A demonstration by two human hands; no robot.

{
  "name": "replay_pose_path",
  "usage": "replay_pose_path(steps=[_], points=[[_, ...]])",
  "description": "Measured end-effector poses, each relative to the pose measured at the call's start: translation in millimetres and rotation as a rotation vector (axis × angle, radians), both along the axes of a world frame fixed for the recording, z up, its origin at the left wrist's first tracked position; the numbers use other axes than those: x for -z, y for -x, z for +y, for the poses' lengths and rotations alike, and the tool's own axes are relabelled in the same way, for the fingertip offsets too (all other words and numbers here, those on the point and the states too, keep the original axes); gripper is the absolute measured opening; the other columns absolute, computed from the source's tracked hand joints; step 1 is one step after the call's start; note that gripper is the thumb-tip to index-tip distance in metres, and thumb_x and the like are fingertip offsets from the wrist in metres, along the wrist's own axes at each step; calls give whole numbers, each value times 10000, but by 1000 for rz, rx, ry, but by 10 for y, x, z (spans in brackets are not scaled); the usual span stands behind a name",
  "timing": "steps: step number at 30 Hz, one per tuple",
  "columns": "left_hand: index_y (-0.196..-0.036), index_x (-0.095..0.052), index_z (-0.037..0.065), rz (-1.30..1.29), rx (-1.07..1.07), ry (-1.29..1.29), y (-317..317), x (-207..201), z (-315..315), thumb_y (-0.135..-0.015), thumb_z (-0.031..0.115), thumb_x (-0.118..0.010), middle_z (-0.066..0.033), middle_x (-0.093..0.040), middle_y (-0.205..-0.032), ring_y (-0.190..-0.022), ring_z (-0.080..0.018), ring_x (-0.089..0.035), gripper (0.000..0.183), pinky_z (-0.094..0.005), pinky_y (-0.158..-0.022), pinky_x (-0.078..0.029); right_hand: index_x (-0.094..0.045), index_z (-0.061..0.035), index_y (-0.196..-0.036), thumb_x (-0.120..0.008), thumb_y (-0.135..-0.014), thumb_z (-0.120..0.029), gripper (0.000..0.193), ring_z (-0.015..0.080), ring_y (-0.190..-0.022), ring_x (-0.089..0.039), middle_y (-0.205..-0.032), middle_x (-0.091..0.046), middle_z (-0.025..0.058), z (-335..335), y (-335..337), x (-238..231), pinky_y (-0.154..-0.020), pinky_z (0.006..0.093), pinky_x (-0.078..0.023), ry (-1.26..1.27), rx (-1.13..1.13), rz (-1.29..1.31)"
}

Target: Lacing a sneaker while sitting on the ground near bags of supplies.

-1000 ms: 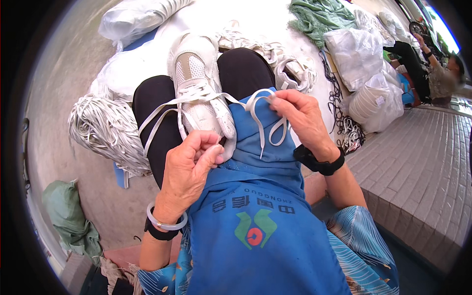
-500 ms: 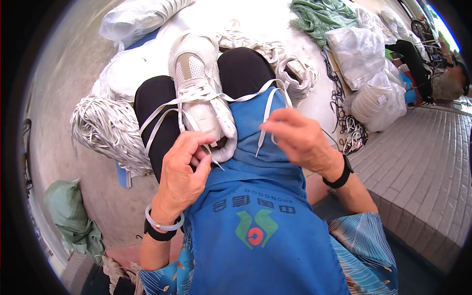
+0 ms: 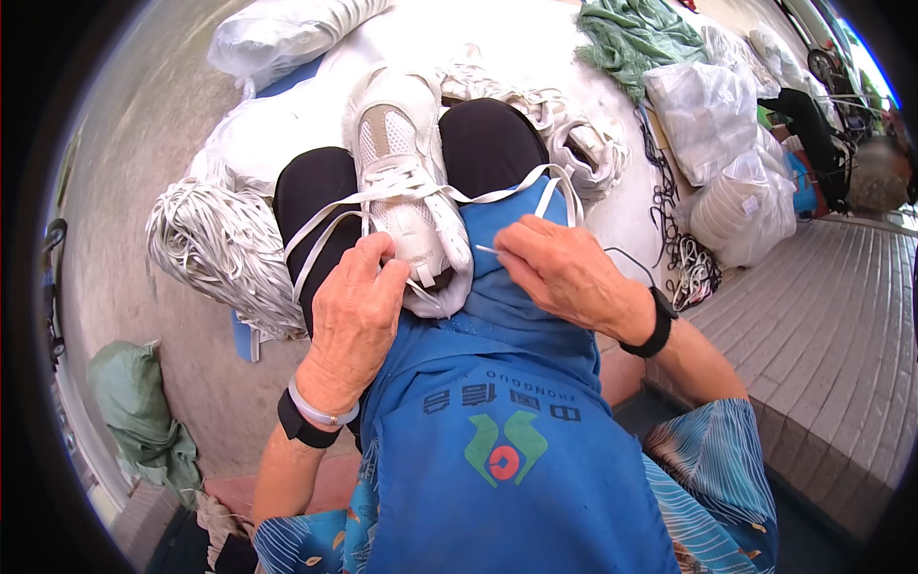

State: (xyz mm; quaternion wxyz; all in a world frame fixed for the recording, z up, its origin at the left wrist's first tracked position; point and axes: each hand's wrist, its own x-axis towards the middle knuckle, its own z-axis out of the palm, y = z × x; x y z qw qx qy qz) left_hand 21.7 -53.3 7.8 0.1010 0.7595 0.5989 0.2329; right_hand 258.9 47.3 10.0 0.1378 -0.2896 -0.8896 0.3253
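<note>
A white sneaker [image 3: 392,143] with mesh panels rests between my black-clad knees, toe pointing away and heel toward me. Flat white shoelaces [image 3: 330,206] run through its upper eyelets and loop out to both sides. My left hand [image 3: 361,301] is closed at the heel opening, pinching a lace end by thumb and forefinger. Right of the shoe, above the blue apron [image 3: 497,430], my right hand [image 3: 564,273] is pinched on the other lace, whose tip sticks out to the left of the fingers.
A large bundle of white laces [image 3: 215,249] lies at the left. More white sneakers [image 3: 588,153] stand beyond my knees on a white sheet. Plastic bags [image 3: 736,201], a green cloth [image 3: 645,43] and dark laces [image 3: 660,191] are on the right. A green sack [image 3: 139,402] sits lower left; another person [image 3: 813,134] is far right.
My right hand has shifted left and closed on the lace end, which was hanging loose below the fingers. My left hand has closed nearer the heel. The view has shifted slightly.
</note>
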Motion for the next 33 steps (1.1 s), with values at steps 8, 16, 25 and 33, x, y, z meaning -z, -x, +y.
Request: replay_pose_path(steps=[8, 16, 25, 33], points=[[-857, -629, 21, -505, 323, 360, -383, -355, -198, -731, -9, -735, -100, -637, -802, -771, -299, -619, 168, -378, -684, -508, -608, -18, -816, -597, -881, -129, 129, 370, -717, -627, -758, -590, 153, 331, 501, 154, -623, 467, -508, -143, 60, 70], [-1078, -640, 8, -480, -208, 307, -48, -202, 186, -948, 46, -557, -66, -611, -702, -615, -121, -567, 159, -266, -604, -470, -612, -38, -819, -619, -864, -132, 104, 362, -720, -631, -764, -599, 139, 426, 548, 173, -635, 462, -519, -144, 61, 136], [-1058, -668, 21, -299, -248, 184, -82, -98, 448, -907, 90, -619, -154, -699, -928, -797, -241, -676, 173, -335, -707, -508, -616, -22, -844, -600, -809, -83, 72, 371, -741, -624, -806, -591, 156, 513, 644, 44, -650, 461, -517, -223, -78, 11], [-1069, -689, 28, -395, -372, 242, -129, 26, 472, -881, 84, -650, -144, -717, -891, -787, -231, -692, 200, -316, -731, -529, -618, -3, -789, -596, -794, -101, 101, 385, -746, -639, -781, -625, 191, 598, 720, 211, -681, 464, -528, -182, -157, -50]])
